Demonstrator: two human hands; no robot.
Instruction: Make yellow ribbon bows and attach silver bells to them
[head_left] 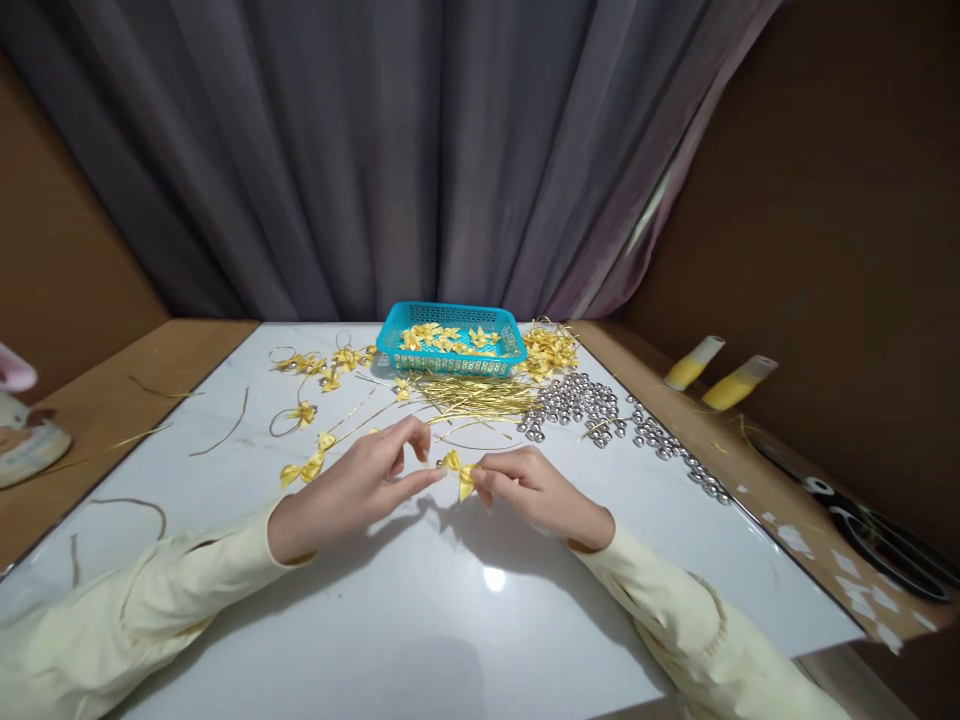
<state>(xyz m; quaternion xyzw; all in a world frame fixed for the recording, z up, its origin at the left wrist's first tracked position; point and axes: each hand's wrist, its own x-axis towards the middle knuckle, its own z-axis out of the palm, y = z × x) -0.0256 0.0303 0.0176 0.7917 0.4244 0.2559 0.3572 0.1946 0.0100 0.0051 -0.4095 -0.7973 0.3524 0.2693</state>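
My right hand [536, 492] pinches a small yellow ribbon bow [457, 468] between thumb and fingertips, just above the white tabletop [420, 620]. At the bow's left end is a small silver bead [440, 464]. My left hand [367, 470] has its thumb stretched toward that bead, with the index finger bent above and a gap between them. Whether the thumb touches the bead is hard to make out. Beyond both hands lies a bundle of gold cords [480, 397]. Several yellow bows [304, 470] on cords lie beside my left hand.
A turquoise basket [450, 366] holding yellow bows stands at the back, beside a pile of yellow bows [551, 350]. Silver beads [581, 400] spread rightward. Black scissors [862, 530], paper scraps [795, 541] and two yellow-filled tubes [741, 383] are at right. Loose cords [225, 430] lie left.
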